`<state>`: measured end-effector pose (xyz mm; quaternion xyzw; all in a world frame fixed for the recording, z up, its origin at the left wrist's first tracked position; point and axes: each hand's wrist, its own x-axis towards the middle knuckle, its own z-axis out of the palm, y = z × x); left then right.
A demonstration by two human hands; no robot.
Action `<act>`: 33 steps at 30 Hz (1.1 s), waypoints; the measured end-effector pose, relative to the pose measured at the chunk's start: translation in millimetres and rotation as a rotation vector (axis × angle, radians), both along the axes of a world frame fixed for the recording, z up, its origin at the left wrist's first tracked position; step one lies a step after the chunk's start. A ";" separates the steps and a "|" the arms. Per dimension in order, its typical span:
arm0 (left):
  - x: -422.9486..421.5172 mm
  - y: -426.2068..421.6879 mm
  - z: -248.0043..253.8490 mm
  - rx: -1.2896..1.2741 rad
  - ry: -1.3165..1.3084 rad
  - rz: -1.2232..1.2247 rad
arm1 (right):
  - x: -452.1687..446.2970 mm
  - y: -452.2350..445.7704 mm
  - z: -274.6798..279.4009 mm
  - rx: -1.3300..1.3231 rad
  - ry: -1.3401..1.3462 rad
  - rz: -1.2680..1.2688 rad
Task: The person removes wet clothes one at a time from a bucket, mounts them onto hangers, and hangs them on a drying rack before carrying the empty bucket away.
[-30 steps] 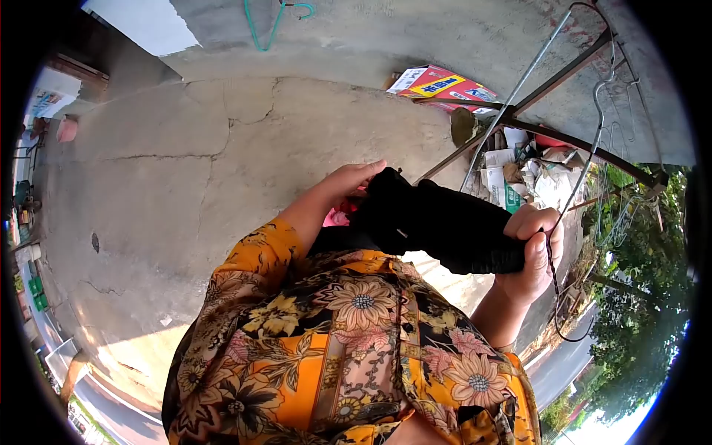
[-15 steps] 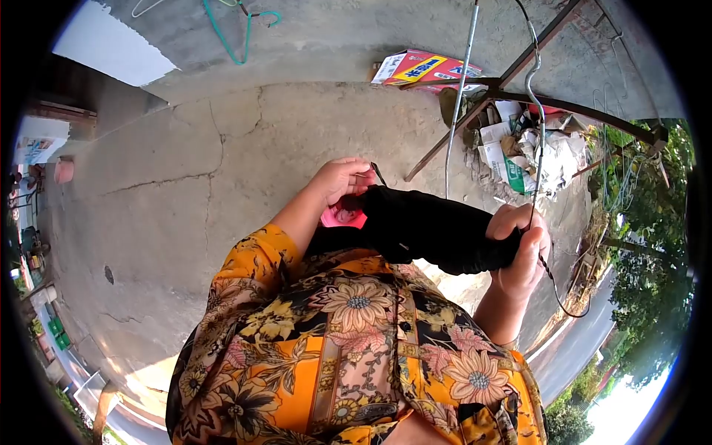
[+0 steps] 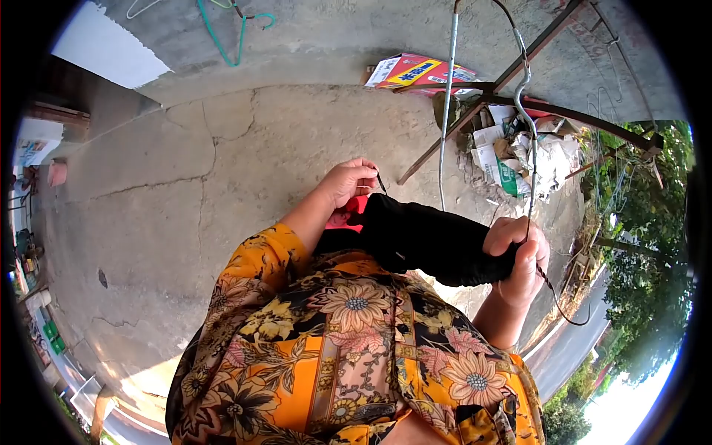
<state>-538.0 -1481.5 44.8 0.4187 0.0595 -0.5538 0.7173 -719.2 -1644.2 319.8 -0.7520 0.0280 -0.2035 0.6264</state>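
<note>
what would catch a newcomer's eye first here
Probably the orange-and-black floral shirt, filling the lower middle. Just above it is a black fabric piece, the left hand pinching a dark cord at one end, the right hand gripping the other. Farther off, a red-and-yellow carton sits by the grey wall.

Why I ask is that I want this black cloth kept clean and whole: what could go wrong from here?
The left hand seems to hold only a thin dark strand at its end of the black cloth, so that end could slip and sag. The wire running past the right hand has a bent tip that might snag the fabric. If dropped, it could pick up dirt from the cracked floor.
</note>
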 end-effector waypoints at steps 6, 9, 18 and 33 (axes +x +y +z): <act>6.9 9.5 -1.0 -0.080 -0.075 0.065 | -6.3 -2.9 1.4 0.023 0.031 -0.001; 10.3 15.3 -0.4 -0.137 -0.076 0.089 | -7.5 -2.2 1.2 0.014 0.036 0.024; 16.6 45.2 -9.9 -0.317 0.006 0.109 | -3.9 3.0 -0.1 0.007 0.010 0.042; 17.7 75.1 6.1 0.195 -0.487 -0.143 | 9.1 15.5 1.2 0.016 0.019 0.105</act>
